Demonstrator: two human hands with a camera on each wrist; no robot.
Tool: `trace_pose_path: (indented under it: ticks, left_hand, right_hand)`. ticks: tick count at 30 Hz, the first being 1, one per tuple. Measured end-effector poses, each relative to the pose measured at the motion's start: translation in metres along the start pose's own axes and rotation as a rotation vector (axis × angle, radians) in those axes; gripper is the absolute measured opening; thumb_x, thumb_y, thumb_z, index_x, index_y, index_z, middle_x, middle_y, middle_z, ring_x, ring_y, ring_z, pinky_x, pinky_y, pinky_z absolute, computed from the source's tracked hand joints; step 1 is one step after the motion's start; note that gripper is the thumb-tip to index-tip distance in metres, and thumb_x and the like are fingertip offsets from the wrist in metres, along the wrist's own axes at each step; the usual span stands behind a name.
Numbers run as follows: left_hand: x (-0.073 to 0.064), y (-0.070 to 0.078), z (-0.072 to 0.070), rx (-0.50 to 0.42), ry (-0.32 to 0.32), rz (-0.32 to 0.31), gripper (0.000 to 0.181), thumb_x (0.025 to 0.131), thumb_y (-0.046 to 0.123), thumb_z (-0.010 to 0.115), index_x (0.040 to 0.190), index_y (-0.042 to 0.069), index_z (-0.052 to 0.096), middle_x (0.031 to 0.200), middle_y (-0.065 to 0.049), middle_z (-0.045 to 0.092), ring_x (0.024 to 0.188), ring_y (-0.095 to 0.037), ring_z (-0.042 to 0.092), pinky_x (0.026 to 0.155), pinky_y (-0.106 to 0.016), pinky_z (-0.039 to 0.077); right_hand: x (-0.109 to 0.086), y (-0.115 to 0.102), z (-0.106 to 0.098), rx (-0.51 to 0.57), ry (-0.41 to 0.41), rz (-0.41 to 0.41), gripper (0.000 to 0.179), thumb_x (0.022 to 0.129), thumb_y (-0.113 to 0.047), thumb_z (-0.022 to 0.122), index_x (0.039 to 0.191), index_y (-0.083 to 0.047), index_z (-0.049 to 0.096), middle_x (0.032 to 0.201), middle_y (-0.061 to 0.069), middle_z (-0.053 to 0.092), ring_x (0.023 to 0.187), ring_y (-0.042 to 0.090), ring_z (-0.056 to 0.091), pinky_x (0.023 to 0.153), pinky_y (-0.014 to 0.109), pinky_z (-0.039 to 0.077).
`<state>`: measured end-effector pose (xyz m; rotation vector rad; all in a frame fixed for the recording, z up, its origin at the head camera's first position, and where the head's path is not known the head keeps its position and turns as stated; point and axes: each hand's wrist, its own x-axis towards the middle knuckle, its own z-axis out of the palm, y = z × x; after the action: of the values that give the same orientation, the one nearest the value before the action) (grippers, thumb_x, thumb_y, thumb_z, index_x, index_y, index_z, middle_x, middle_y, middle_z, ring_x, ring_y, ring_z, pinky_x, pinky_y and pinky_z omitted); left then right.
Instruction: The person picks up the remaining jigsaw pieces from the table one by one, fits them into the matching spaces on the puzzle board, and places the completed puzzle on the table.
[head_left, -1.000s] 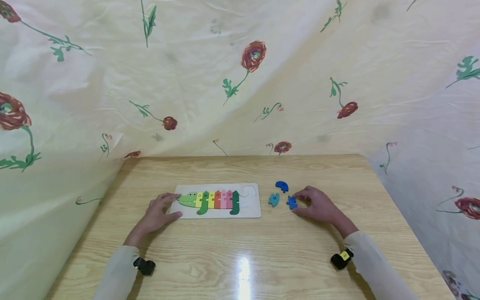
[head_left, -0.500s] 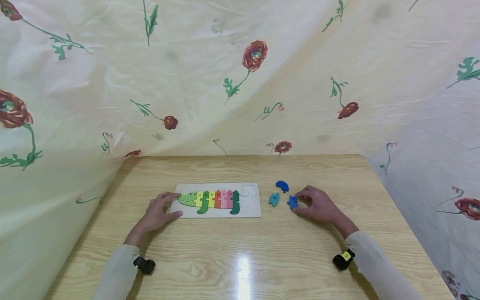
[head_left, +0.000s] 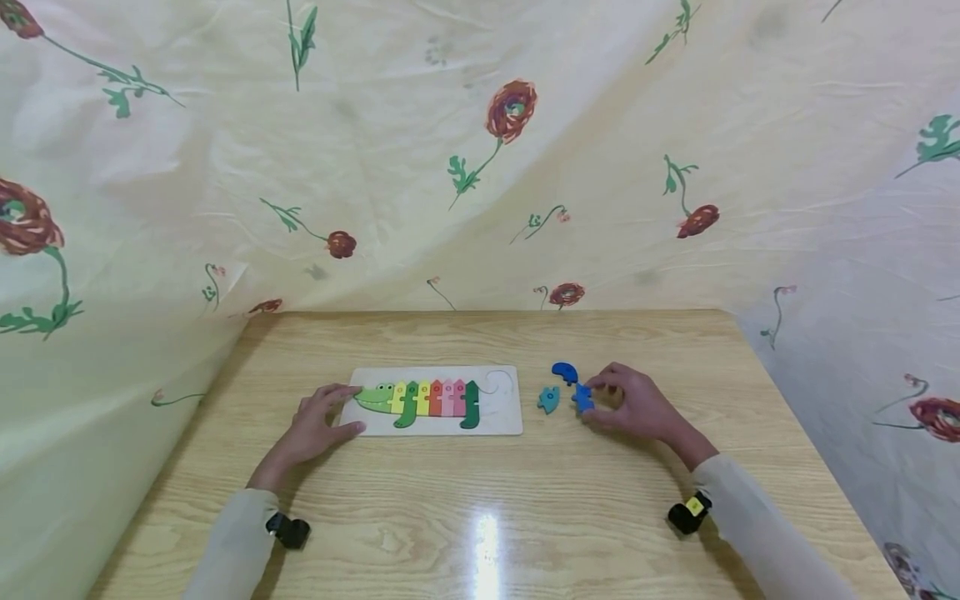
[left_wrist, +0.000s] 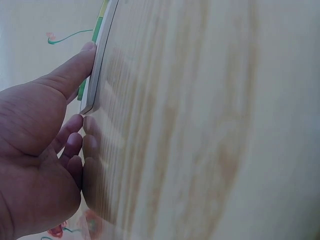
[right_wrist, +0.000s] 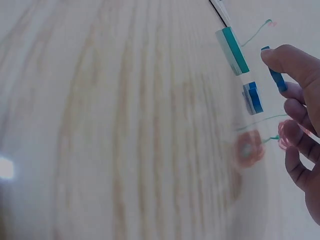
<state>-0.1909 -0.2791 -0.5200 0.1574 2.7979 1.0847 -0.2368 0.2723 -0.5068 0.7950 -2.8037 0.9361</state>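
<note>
In the head view, my left hand [head_left: 313, 429] rests at the left end of a wooden puzzle board [head_left: 498, 425], thumb and index finger touching it. A crocodile's green head [head_left: 373, 402] and several coloured body pieces sit in the board; a tail outline is bare at its right. Right of the board, my right hand [head_left: 633, 404] pinches a blue puzzle piece [head_left: 582, 397] between thumb and fingers. The right wrist view shows this blue piece [right_wrist: 274, 70] raised off the table. Near it lie a teal puzzle piece [head_left: 549, 399] and a darker blue curved piece [head_left: 565, 372].
The wooden table [head_left: 420, 517] reflects a bright light near its front. Behind it and along its sides hangs a flower-patterned cloth [head_left: 420, 183]. Each wrist bears a small black camera, such as the left camera [head_left: 288, 531].
My right hand has lifted the blue puzzle piece off the table and shifted it slightly toward the back. The left hand and the board have stayed in place.
</note>
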Motion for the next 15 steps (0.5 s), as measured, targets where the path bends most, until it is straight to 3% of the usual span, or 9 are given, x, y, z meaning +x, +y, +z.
trace_pose_path:
  ticks: [15]
  left_hand:
    - [-0.001, 0.003, -0.001, -0.003, 0.000, 0.002, 0.066, 0.092, 0.032, 0.078, 0.149, 0.014, 0.052, 0.157, -0.024, 0.035, 0.136, -0.047, 0.029, 0.106, -0.066, 0.022]
  right_hand:
    - [0.017, -0.012, -0.001, 0.059, -0.006, -0.043, 0.038, 0.078, -0.026, 0.090, 0.110, -0.012, 0.076, 0.103, 0.003, 0.067, 0.090, 0.019, 0.060, 0.074, 0.038, 0.052]
